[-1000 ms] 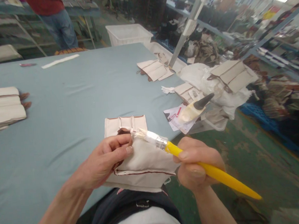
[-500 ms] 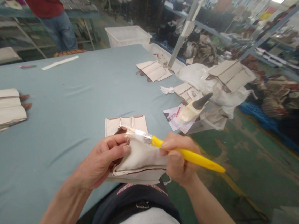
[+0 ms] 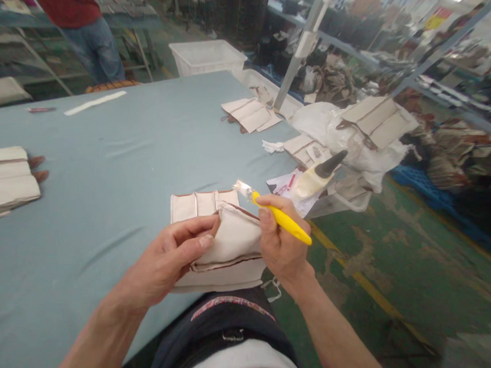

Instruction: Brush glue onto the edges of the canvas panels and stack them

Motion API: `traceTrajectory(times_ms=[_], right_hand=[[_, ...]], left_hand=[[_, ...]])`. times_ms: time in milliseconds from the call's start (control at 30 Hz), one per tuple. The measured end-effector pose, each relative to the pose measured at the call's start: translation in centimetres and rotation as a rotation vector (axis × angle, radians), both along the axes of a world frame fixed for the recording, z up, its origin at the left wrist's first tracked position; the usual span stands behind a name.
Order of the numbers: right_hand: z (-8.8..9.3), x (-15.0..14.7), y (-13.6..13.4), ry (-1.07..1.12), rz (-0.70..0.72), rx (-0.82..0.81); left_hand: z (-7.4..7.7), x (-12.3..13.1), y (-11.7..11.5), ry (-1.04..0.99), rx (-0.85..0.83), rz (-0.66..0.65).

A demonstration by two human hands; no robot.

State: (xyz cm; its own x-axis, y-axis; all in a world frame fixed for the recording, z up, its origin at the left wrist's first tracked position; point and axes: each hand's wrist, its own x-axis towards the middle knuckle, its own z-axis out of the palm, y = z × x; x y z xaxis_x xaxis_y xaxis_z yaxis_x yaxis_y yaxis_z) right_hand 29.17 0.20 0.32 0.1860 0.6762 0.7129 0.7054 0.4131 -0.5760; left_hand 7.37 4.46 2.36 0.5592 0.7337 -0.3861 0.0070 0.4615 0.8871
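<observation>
A cream fabric pouch-like piece with dark brown edging [image 3: 237, 236] is raised at the table's near edge. My left hand [image 3: 167, 260] pinches its left side between thumb and fingers. In my right hand [image 3: 284, 243] is a yellow-handled paintbrush [image 3: 288, 226], its pale bristles pointing up and left, above the piece's upper edge and apart from it. The lower fingers of that hand are at the right side of the piece; whether they grip it I cannot tell. Behind it lies a cream panelled part [image 3: 205, 202] flat on the blue-green tabletop [image 3: 142, 152].
A stack of cream pieces [image 3: 5, 177] lies at left. To the right are a cream pot with a dark tapered top [image 3: 313, 184], papers [image 3: 277, 184] and more cream pieces [image 3: 249, 114]. A white bin [image 3: 207, 58] stands beyond the table, a person [image 3: 88, 38] behind. A metal post [image 3: 299, 57] rises at right.
My right hand has lifted the brush off the left corner of the piece and swung it up and right. The piece's upper edge now stands up in a peak. My left hand keeps its grip.
</observation>
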Motion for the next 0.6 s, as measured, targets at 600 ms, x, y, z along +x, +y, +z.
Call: traceTrajectory(times_ms=[600], right_hand=[[-1.5,2.0,2.1,0.515,-0.106,-0.062]], left_hand=[[-1.7,0.0,-1.6,0.283,0.64,-0.106]])
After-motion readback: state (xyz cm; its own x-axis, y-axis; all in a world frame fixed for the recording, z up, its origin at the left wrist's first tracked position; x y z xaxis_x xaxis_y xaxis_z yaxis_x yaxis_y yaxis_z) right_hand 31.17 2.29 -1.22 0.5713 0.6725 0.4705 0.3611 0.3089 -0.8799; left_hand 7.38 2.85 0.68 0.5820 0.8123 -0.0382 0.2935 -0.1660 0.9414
